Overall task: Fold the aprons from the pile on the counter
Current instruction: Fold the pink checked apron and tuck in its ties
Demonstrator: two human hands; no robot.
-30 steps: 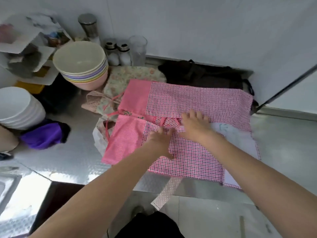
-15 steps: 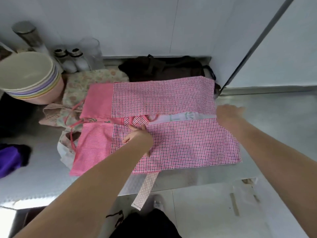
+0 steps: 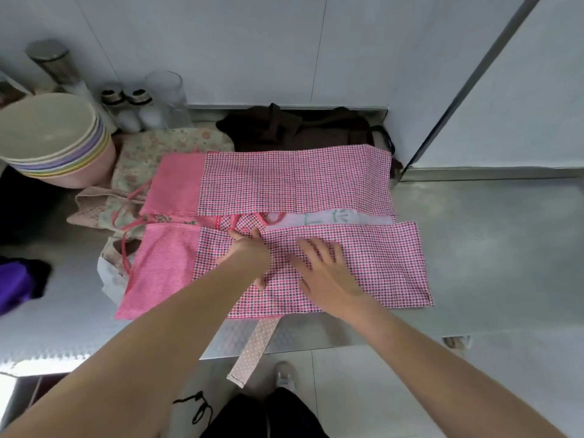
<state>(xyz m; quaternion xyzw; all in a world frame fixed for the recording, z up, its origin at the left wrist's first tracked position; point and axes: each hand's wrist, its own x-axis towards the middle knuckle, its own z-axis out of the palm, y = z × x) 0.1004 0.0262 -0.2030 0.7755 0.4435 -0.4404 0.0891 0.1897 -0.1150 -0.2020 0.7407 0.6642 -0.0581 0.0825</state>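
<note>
A pink checked apron lies spread on the steel counter, with its far side and its near side both folded toward the middle, so that a narrow gap between the two flaps shows the white inside with some green marks. The left hand lies flat on the near flap, close to the inner edge of it, with the fingers straight and together and pointing away from the person; it presses the cloth and grips nothing. The right hand is just beside it to the right, also on the near flap, palm down, with the fingers spread and straight, a little blurred. Both forearms reach forward from the bottom of the view and come near each other at the hands. A dotted strap hangs down over the front edge of the counter. Under the left end of the pink apron lies a floral apron, and behind it, against the wall, a dark brown apron. At the left stands a stack of bowls, with two shakers and a clear glass behind it, and a purple cloth is at the left edge
</note>
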